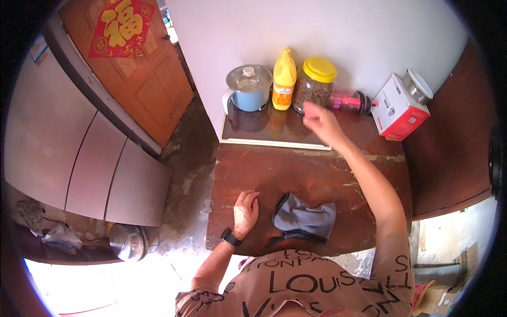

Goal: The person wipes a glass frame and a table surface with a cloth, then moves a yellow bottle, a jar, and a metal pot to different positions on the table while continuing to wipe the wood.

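My left hand (246, 212), with a black watch (231, 237) at the wrist, rests on the worn brown wooden table (237, 170) and holds nothing. A crumpled grey cloth (307, 217) with dark edges lies to its right. My right hand (321, 122), blurred and with bent fingers, reaches over the dark glass cooktop (253, 128), in front of a clear jar (313, 89) with a yellow lid. The jar contains brown granular stuff. Whether the right hand touches the jar or grips anything is unclear. Left of the jar stand a yellow bottle (284, 81) and a light-blue electric pot (247, 95) with a glass lid.
A pink transparent bottle (348, 102) lies right of the jar. Farther right, a white-and-red carton (400, 109) leans near the wall with a metal bowl (419, 85) against it. At left are a grey refrigerator (79, 130), a wooden door (146, 87) and a metal pot (128, 241).
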The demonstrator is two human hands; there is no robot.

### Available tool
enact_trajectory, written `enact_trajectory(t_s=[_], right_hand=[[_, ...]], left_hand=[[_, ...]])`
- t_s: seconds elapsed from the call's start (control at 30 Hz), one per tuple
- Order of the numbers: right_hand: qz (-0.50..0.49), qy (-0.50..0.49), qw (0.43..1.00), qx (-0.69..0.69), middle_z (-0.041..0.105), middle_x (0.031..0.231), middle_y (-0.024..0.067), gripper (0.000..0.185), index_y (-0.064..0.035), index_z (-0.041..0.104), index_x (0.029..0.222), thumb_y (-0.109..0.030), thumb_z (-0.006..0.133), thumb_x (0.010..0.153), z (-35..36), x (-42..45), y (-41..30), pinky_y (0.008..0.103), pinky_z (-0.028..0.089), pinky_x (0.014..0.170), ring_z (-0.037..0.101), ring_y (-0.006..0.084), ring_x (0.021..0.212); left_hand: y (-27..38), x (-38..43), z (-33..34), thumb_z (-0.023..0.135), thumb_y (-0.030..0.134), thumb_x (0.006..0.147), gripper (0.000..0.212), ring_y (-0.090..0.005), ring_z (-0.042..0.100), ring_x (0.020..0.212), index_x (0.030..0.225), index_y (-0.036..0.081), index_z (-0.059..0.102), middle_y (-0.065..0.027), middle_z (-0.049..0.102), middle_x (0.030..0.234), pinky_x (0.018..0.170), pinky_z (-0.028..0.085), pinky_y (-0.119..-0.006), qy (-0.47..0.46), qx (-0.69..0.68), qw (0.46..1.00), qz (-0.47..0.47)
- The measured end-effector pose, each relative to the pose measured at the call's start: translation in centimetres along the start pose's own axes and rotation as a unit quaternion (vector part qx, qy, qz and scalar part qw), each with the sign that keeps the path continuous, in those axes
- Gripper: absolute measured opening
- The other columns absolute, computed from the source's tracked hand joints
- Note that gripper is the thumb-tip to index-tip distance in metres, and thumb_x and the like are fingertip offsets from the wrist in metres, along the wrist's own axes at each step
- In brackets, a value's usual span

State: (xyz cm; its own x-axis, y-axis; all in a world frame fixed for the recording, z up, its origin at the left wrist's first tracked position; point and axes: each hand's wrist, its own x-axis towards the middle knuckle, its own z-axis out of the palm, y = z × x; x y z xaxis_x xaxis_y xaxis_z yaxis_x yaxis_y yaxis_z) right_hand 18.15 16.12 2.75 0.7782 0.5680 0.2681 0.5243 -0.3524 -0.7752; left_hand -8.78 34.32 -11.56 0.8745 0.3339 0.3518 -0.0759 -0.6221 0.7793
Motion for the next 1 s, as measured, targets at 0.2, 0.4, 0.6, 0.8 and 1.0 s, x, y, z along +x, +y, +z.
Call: enact_trajectory(t_s=[0.2, 0.4, 0.6, 0.8, 1.0], right_hand=[[0.012, 0.194, 0.978, -0.076, 0.061, 0.117, 0.0274, 0.062, 0.0096, 0.046, 0.128, -0.025, 0.068, 0.081, -0.4, 15.8, 4.0, 0.0381, 0.048, 0.09, 0.062, 0.0332, 0.108], [0.17, 0.104, 0.968, 0.151, 0.067, 0.098, 0.0147, 0.044, 0.0035, 0.056, 0.117, -0.012, 0.071, 0.079, 0.6, 21.8, 3.3, 0.0356, 0.054, 0.072, 0.067, 0.0257, 0.087], [0.241, 0.106, 0.916, 0.304, 0.063, 0.078, 0.0085, 0.021, 0.0027, 0.06, 0.1, -0.009, 0.064, 0.083, 0.4, 22.5, 4.7, 0.0311, 0.049, 0.063, 0.061, 0.0174, 0.07], [0.182, 0.141, 0.955, 0.188, 0.059, 0.075, 0.007, 0.022, 0.0038, 0.061, 0.099, -0.004, 0.062, 0.078, 0.8, 20.6, 3.9, 0.0299, 0.045, 0.061, 0.055, 0.0159, 0.065], [0.151, 0.109, 0.967, 0.176, 0.054, 0.07, 0.0017, 0.03, 0.0047, 0.058, 0.11, -0.006, 0.059, 0.083, -4.1, 13.5, 0.1, 0.0236, 0.039, 0.055, 0.05, 0.0104, 0.06]], left_hand=[[-0.8, 1.4, 1.6, 0.058, -0.004, 0.078, 0.019, -0.0342, 0.058, 0.092, 0.095, 0.001, 0.065, -0.0153, 0.062, 0.097, 0.081, 0.049, -0.041, 0.015, 0.018, 0.998, 0.053], [-1.6, 1.2, 1.2, 0.059, -0.004, 0.077, 0.019, -0.0332, 0.059, 0.089, 0.093, 0.002, 0.066, -0.0141, 0.062, 0.099, 0.078, 0.05, -0.04, 0.018, -0.006, 1.0, 0.023], [-1.4, 1.5, 1.2, 0.06, -0.004, 0.077, 0.018, -0.0323, 0.057, 0.088, 0.093, 0.001, 0.065, -0.0144, 0.06, 0.096, 0.077, 0.05, -0.04, 0.008, 0.006, 1.0, 0.021], [-1.4, 1.6, 1.3, 0.061, -0.005, 0.076, 0.019, -0.0325, 0.058, 0.088, 0.093, 0.002, 0.066, -0.0136, 0.061, 0.097, 0.076, 0.05, -0.04, 0.007, 0.0, 1.0, 0.018], [-1.1, 2.3, 1.0, 0.059, -0.004, 0.078, 0.023, -0.0323, 0.059, 0.081, 0.1, 0.002, 0.064, -0.0146, 0.06, 0.088, 0.073, 0.051, -0.039, 0.033, -0.045, 0.998, 0.022]])
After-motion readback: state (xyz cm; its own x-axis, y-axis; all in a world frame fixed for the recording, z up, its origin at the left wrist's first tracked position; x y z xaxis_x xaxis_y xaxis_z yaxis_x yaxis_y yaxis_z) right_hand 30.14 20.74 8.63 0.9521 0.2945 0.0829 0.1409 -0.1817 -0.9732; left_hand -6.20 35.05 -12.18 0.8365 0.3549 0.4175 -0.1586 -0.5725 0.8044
